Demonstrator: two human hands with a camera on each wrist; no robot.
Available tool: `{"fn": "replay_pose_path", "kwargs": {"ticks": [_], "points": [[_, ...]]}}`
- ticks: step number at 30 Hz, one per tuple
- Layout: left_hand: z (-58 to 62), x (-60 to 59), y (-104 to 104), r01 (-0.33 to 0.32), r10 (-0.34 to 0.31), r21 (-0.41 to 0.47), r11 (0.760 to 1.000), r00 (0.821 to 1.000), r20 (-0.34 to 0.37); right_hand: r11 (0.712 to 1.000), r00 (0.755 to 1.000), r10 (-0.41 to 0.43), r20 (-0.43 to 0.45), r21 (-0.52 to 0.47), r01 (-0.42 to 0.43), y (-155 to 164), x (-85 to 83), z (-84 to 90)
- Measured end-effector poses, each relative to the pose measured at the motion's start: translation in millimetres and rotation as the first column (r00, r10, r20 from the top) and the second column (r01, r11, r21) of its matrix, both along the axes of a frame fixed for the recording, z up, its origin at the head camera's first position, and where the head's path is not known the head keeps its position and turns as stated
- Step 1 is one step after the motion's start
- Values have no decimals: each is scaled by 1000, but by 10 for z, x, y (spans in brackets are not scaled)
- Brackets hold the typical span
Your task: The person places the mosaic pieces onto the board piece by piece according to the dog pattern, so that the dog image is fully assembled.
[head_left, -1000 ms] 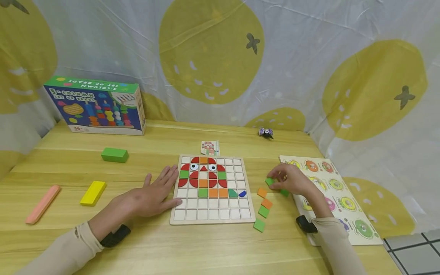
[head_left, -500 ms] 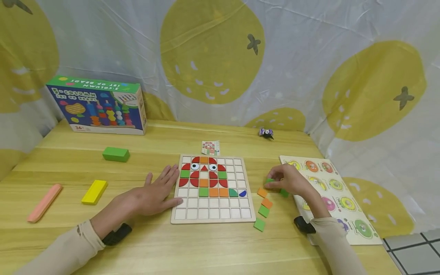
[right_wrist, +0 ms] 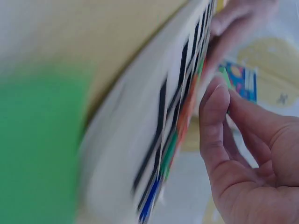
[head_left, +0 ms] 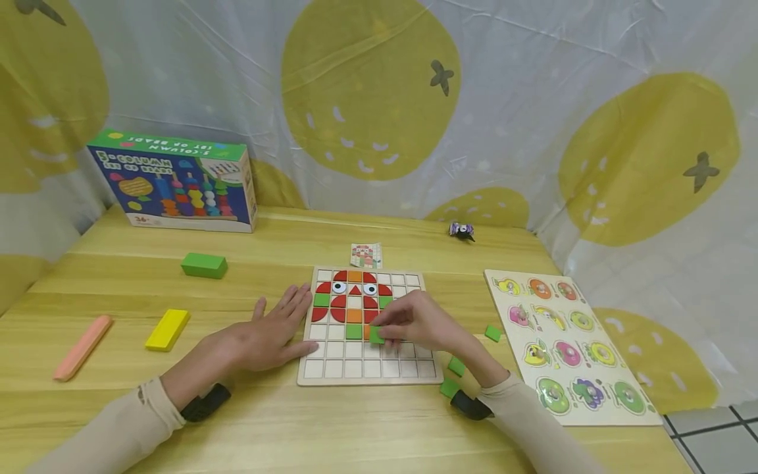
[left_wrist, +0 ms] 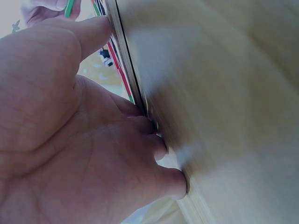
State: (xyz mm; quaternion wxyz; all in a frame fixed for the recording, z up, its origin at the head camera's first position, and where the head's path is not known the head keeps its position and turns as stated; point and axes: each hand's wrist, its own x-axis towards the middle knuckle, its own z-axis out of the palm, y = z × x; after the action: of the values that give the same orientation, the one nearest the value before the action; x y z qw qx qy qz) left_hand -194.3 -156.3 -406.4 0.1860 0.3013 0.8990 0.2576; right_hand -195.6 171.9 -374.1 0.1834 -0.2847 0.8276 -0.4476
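My left hand [head_left: 266, 336] lies with fingers spread at the left edge of a wooden grid board [head_left: 331, 370], thumb on its frame. In the left wrist view, the fingertips press against the board's side and the tabletop. Between thumb and fingers, my right hand [head_left: 423, 322] pinches a green square tile [head_left: 376, 334], held over the board beside a row with a green and an orange tile. The right wrist view has this tile [right_wrist: 225, 73] edge-on at the fingertips. Red pieces, two eye pieces [head_left: 339, 288] and a few squares form a figure on the board; my right hand hides some of them.
A small picture card [head_left: 366, 255] lies behind the board. Loose green tiles [head_left: 493, 333] and a fruit puzzle board [head_left: 521, 365] are at right. On the left are a yellow block [head_left: 168, 330], a green block [head_left: 204, 265], a salmon stick [head_left: 83, 347] and a bead-set box [head_left: 177, 187].
My right hand has picked up a green tile from the loose ones at right and carried it left over the board. The left hand keeps its place on the board's edge.
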Motion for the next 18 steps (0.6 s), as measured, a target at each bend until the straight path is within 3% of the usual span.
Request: {"fn": "replay_pose_path", "kwargs": {"ticks": [8, 18], "points": [[-85, -55, 6, -21, 19, -83, 996, 1000, -25, 999, 999, 42, 12, 2, -42, -315, 18, -63], [-82, -54, 12, -27, 25, -80, 996, 1000, -18, 1000, 1000, 13, 17, -10, -13, -359, 39, -55]]}}
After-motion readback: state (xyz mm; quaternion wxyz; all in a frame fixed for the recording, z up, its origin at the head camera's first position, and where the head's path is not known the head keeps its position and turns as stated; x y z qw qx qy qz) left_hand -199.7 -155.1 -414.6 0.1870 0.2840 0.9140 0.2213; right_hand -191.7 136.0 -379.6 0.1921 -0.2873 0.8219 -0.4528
